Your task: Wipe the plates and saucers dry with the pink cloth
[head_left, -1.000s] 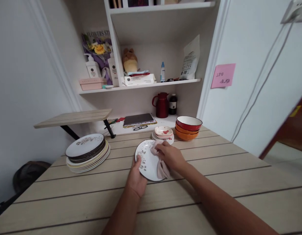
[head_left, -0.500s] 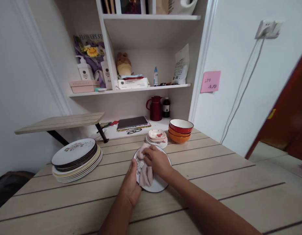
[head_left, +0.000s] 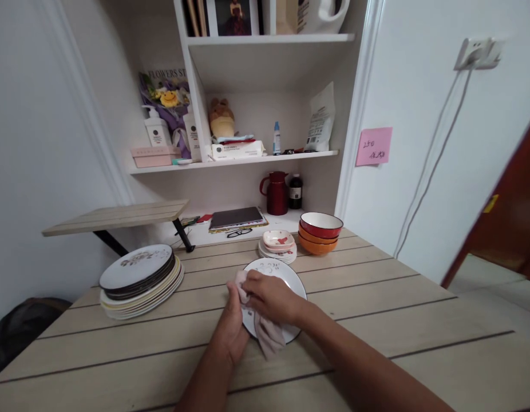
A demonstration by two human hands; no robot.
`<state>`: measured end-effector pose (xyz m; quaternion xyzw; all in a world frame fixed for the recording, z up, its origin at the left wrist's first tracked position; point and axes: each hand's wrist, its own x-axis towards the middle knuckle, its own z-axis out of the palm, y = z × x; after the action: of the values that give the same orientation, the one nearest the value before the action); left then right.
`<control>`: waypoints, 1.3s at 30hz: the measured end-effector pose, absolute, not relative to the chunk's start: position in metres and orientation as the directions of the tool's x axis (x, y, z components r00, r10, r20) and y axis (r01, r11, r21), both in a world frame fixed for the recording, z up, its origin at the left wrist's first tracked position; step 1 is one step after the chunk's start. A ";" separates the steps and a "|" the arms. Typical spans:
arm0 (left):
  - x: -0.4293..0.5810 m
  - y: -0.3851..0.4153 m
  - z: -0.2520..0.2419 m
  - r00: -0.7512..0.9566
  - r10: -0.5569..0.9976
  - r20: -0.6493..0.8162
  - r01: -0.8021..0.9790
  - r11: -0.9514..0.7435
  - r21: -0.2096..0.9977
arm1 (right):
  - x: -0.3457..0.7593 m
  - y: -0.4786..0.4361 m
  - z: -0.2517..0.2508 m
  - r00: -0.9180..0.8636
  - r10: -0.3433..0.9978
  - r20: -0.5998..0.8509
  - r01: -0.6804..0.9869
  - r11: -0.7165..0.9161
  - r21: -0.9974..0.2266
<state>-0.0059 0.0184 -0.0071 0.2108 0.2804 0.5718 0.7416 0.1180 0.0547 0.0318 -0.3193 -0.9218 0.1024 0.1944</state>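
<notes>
A white plate (head_left: 293, 280) with a dark rim and a floral pattern is tilted up over the wooden table. My left hand (head_left: 233, 326) grips its left edge, thumb on the near face and the other fingers out of sight beneath. Bunched in my right hand (head_left: 271, 296) is a pale pink cloth (head_left: 269, 335), pressed against the plate's left part near my left thumb. One end of the cloth hangs down over the plate's lower rim. My right hand's fingers are closed and partly cover the cloth.
Stacked plates (head_left: 140, 280) stand at the left by a small raised shelf (head_left: 119, 216). Beyond the plate are small dishes (head_left: 279, 243) on saucers and a stack of red and orange bowls (head_left: 320, 232). Further back lie glasses (head_left: 239, 233) and a laptop (head_left: 236, 217), beside a red jug (head_left: 276, 194).
My right hand has moved the cloth down and left across the plate, to the edge by my left thumb. The cloth's loose end now hangs past the lower rim. The view has shifted slightly.
</notes>
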 end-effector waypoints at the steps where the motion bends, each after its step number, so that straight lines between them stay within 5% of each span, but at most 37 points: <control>1: -0.006 0.017 -0.007 0.198 0.964 -0.180 -0.727 0.267 0.632 | 0.120 0.054 0.033 -0.756 0.599 0.265 0.522 0.795 -0.309; 9: -0.011 0.017 -0.007 0.242 0.931 -0.274 -0.671 0.365 0.645 | 0.141 0.056 0.030 -0.929 0.369 0.008 0.315 0.804 -0.504; 15: -0.006 0.018 -0.006 0.125 0.961 -0.245 -0.692 0.262 0.673 | 0.121 0.052 0.027 -0.610 0.749 0.259 0.605 0.651 -0.459; 19: -0.004 0.017 -0.005 0.108 0.974 -0.198 -0.694 0.217 0.686 | 0.120 0.054 0.040 -0.398 0.855 0.332 0.774 0.508 -0.379; 25: -0.003 0.015 -0.002 0.073 0.974 -0.213 -0.678 0.205 0.706 | 0.154 0.065 0.049 -0.239 0.946 0.219 0.935 0.286 -0.212; 30: -0.004 0.015 -0.003 0.031 0.973 -0.229 -0.703 0.184 0.687 | 0.170 0.065 0.047 -0.379 0.925 0.018 0.916 0.378 -0.137; 34: -0.005 0.016 -0.005 0.047 0.973 -0.227 -0.717 0.192 0.671 | 0.166 0.058 0.038 -0.629 0.772 -0.091 0.760 0.586 -0.281; 39: -0.005 0.018 -0.002 0.109 0.971 -0.213 -0.741 0.222 0.634 | 0.146 0.058 0.024 -0.628 0.770 0.114 0.636 0.592 -0.495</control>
<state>-0.0046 0.0181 -0.0020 0.1893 0.3042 0.5941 0.7202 0.1456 0.0583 0.0237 -0.4005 -0.8776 0.2089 0.1604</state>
